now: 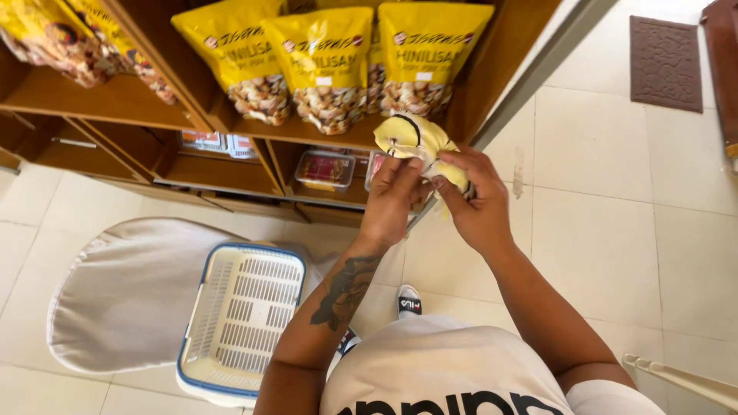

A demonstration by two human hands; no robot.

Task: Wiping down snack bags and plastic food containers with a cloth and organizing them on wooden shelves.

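Head view, reading left to right: a cloth-covered chair (pixel 123 296) stands on the tiled floor with a white and blue basket (pixel 242 323) resting on it, nothing inside. Above, wooden shelves (pixel 115 100) carry yellow snack bags (pixel 330 65). Further right, the left hand (pixel 392 204) and the right hand (pixel 477 204) are both closed around a crumpled yellow bag (pixel 419 142), held up in front of the shelf edge, thumbs pinching its folds. It looks light, soft and limp, probably thin plastic, slippery and prone to slide or unfurl; a firm pinch on the bunched folds or its edge would seem the surest hold.
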